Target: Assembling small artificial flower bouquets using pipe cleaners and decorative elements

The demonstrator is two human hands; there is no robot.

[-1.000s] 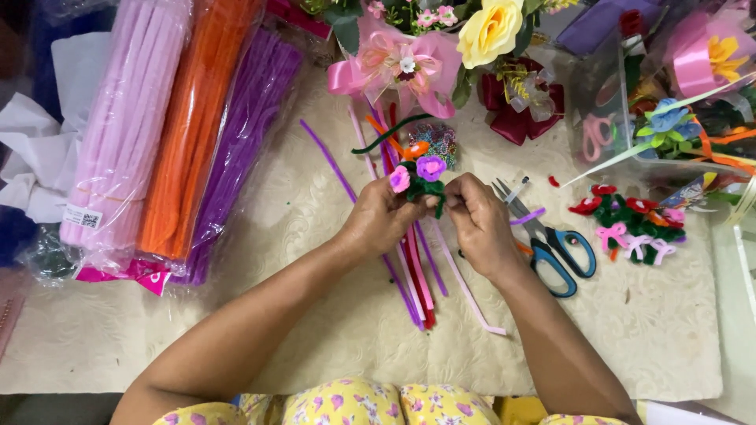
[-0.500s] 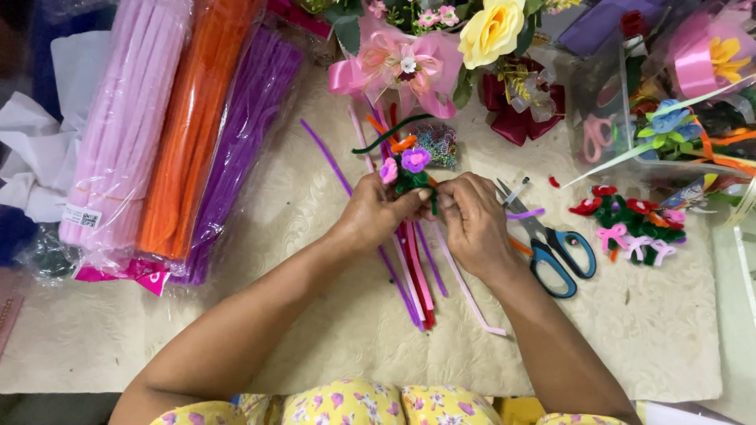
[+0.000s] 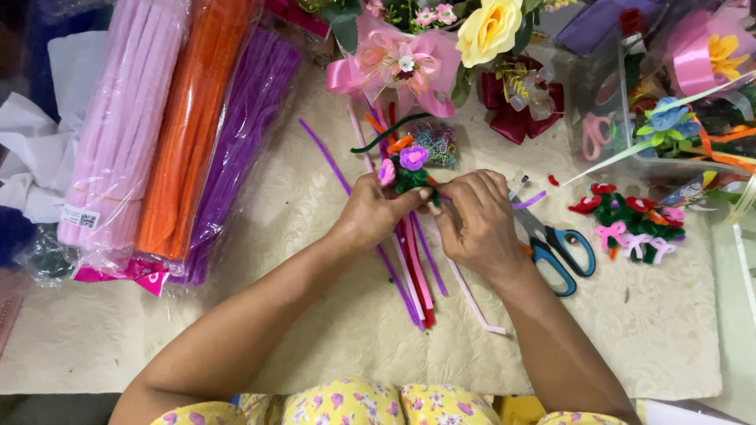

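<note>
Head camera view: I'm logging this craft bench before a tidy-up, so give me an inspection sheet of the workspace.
Surface: cream embossed mat over the table.
Job's things: small pipe-cleaner flower bunch, purple, pink and orange blooms on green, pinched between both hands.
Clutter: loose pipe cleaners under the hands; blue-handled scissors; finished mini flowers; packs of pink, orange and purple pipe cleaners.
Grippers: left hand and right hand both closed on the bunch.
Cables: nothing seen.
Surroundings: pink ribbon bow, yellow artificial rose, clear plastic box.
</note>
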